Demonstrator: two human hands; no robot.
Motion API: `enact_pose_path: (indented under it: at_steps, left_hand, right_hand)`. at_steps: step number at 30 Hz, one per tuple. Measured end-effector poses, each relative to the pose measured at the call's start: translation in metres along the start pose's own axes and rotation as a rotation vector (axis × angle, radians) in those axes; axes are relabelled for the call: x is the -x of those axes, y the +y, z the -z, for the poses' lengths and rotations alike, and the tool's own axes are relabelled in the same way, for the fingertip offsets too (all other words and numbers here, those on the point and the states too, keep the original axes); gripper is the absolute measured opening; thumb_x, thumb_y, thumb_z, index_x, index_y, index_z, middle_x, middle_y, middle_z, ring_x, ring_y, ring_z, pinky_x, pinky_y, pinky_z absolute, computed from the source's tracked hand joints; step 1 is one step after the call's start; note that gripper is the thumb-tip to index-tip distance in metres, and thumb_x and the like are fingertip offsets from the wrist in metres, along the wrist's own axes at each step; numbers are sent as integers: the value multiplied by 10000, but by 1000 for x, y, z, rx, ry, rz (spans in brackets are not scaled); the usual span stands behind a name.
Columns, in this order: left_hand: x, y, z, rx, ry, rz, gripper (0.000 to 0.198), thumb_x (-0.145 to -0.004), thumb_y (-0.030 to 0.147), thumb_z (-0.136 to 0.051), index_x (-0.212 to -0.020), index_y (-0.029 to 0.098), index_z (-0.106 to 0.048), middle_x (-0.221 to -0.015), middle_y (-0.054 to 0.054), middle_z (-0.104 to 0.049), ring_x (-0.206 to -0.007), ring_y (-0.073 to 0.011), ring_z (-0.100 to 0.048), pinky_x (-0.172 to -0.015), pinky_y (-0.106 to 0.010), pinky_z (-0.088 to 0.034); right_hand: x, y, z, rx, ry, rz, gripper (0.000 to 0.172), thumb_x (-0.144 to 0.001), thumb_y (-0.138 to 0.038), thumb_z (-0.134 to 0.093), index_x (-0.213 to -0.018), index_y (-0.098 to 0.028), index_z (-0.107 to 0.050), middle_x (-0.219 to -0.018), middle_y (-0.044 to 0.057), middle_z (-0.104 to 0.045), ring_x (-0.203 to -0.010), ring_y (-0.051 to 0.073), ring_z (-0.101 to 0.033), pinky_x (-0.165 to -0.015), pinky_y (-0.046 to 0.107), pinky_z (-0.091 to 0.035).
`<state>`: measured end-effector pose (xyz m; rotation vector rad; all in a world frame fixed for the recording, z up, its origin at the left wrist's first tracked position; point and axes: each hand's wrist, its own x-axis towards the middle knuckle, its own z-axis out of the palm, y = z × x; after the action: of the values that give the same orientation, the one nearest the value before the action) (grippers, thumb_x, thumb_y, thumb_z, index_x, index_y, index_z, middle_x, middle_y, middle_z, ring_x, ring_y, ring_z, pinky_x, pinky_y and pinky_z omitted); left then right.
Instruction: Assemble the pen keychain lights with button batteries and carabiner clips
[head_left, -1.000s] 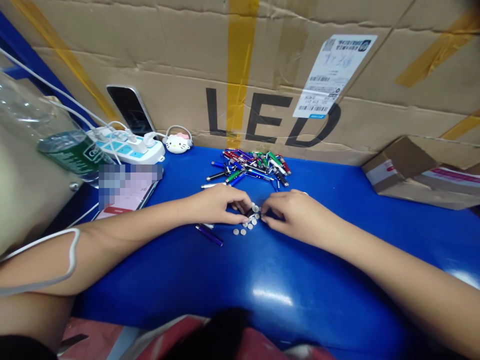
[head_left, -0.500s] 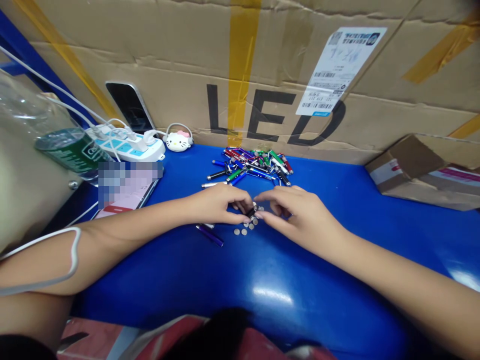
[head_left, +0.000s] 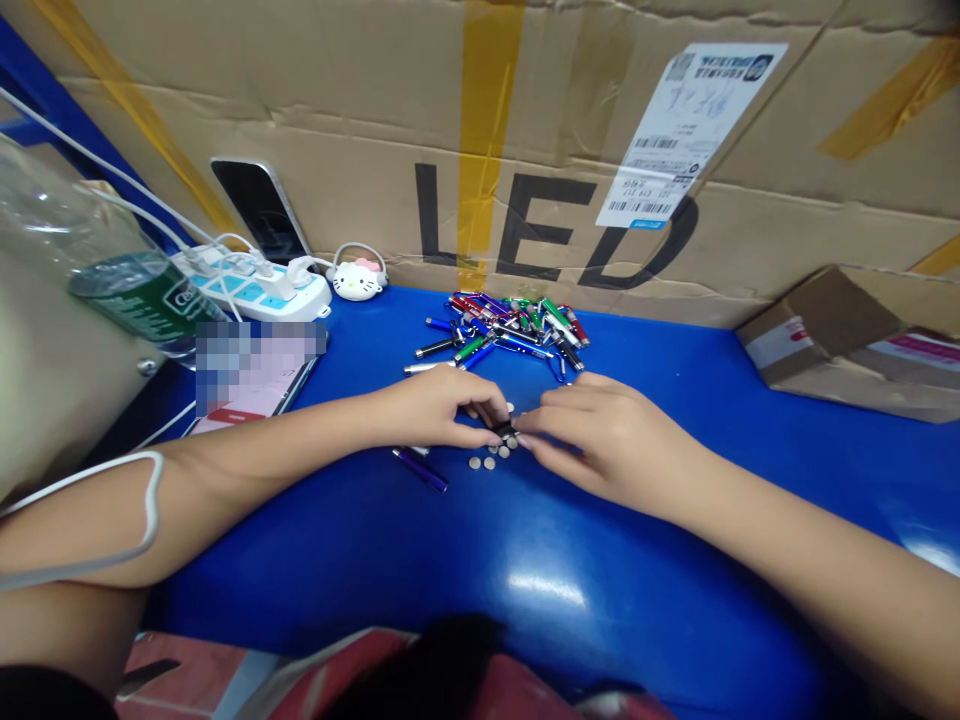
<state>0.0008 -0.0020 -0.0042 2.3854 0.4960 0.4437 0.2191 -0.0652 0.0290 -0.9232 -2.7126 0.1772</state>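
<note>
My left hand (head_left: 469, 412) is closed around a small black flashlight tube (head_left: 505, 430), most of it hidden by the fingers. At the tube's right end, the thumb and fingertips of my right hand (head_left: 592, 430) are pinched together; what they hold is too small to make out. Several silver button cells (head_left: 490, 463) lie on the blue table just below and behind the fingertips. A purple flashlight tube (head_left: 420, 470) lies below my left wrist, with a silver piece (head_left: 416, 451) partly hidden beside it.
Behind my hands is a pile of colourful mini flashlights (head_left: 510, 335). A large cardboard box (head_left: 360, 120) stands along the back, a small open carton (head_left: 825, 330) at right. To the left are a power strip (head_left: 277, 300), a phone (head_left: 259, 210), a cat-faced case (head_left: 358, 281) and a plastic bottle (head_left: 135, 290).
My right hand's fingers have drawn closer together and dropped slightly at the end of the black tube. My left hand has stayed in place with the tube.
</note>
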Motion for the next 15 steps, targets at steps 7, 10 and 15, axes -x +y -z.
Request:
enact_pose_path:
  at_steps: [7,10,15]
  left_hand:
    - [0,1,2,11,-19,48,166,-784,238,-662,-925,152,-649,-908,-43,-703,-801,-112,-650,-735,-191,-482]
    - [0,1,2,-12,-22,69,164,-782,245,-666,-919,157,-655,-918,-41,-702,-803,-110,-648,-727,-186,-479]
    - [-1,-1,1,-4,-25,61,157,-783,229,-663,-927,167,-659,-900,-26,-702,-794,-103,-645,-718,-179,-476]
  right_hand:
    - [-2,20,8,-177,162,-237,147,-870,-269,-527,-932,-191,-634,-618,-14,-557,-567,118,-504,-566,238,-378]
    - [-3,34,3,-136,21,-186,142,-840,-239,-569,-930,-181,-663,-768,33,-604,-709,143,-556,-666,255,-410]
    - [-4,44,-15,-80,-108,-193,166,-842,-274,-595,-962,-194,-678,-861,50,-640,-776,158,-588,-711,272,-401]
